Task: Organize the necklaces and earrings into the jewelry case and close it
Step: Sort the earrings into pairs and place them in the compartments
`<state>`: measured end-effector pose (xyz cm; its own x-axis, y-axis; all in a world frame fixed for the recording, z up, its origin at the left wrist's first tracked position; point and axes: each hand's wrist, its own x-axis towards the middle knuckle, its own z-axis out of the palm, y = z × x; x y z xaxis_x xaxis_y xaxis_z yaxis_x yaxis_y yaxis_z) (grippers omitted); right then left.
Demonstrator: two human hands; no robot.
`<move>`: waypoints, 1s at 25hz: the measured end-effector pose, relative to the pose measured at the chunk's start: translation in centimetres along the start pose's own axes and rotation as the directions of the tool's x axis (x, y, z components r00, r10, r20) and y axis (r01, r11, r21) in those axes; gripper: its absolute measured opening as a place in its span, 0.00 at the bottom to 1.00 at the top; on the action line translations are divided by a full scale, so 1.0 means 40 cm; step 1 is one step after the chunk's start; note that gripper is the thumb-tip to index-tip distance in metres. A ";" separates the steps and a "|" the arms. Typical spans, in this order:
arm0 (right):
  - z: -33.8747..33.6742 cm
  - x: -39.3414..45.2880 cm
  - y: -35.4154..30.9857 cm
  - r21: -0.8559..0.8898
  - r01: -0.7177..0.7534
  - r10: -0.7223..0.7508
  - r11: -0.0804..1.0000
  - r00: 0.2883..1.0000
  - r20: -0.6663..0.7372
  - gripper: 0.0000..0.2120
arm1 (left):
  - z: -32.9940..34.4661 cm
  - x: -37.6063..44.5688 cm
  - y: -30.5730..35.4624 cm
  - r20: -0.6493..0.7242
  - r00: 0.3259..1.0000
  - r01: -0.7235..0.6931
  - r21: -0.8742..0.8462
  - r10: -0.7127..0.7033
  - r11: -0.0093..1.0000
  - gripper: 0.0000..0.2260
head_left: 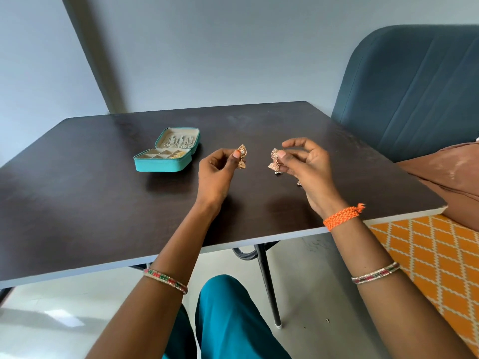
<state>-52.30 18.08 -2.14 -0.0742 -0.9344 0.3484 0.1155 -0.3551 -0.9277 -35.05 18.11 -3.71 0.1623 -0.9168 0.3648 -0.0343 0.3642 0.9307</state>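
A teal jewelry case (166, 164) lies open on the dark table (77, 190), left of my hands. Several earrings hang inside its raised lid (178, 142), and a gold piece fills one compartment of its base. My left hand (216, 174) pinches a gold bell-shaped earring (242, 158) between thumb and fingers. My right hand (305, 164) pinches a matching gold earring (274, 161) the same way. Both earrings hang just above the tabletop, about a hand's width apart. A small piece (299, 183) lies on the table under my right hand.
A blue upholstered chair (414, 94) stands at the table's far right corner. Brown fabric (456, 177) lies at the right edge, above an orange patterned rug (427, 255). A black table leg (268, 283) runs down beside my knee.
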 end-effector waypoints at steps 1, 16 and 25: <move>0.013 0.002 0.001 0.040 -0.055 0.054 0.998 0.998 0.011 0.08 | -0.005 0.000 -0.001 0.005 1.000 0.019 0.017 -0.019 1.000 0.06; 0.067 0.214 0.014 -0.593 -0.190 0.317 0.783 0.941 0.118 0.11 | 0.030 0.201 0.003 0.051 0.970 0.153 0.633 -0.238 0.759 0.07; 0.075 0.286 0.094 -0.767 -0.104 0.269 0.633 0.959 0.092 0.15 | 0.067 0.260 -0.044 -0.019 0.935 0.260 0.716 -0.353 0.648 0.03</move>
<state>-49.77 5.96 -1.24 0.0510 -0.9940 0.0964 -0.6791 -0.1053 -0.7264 -35.95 7.50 -1.50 0.1829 -0.9831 0.0119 -0.6860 -0.1190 0.7178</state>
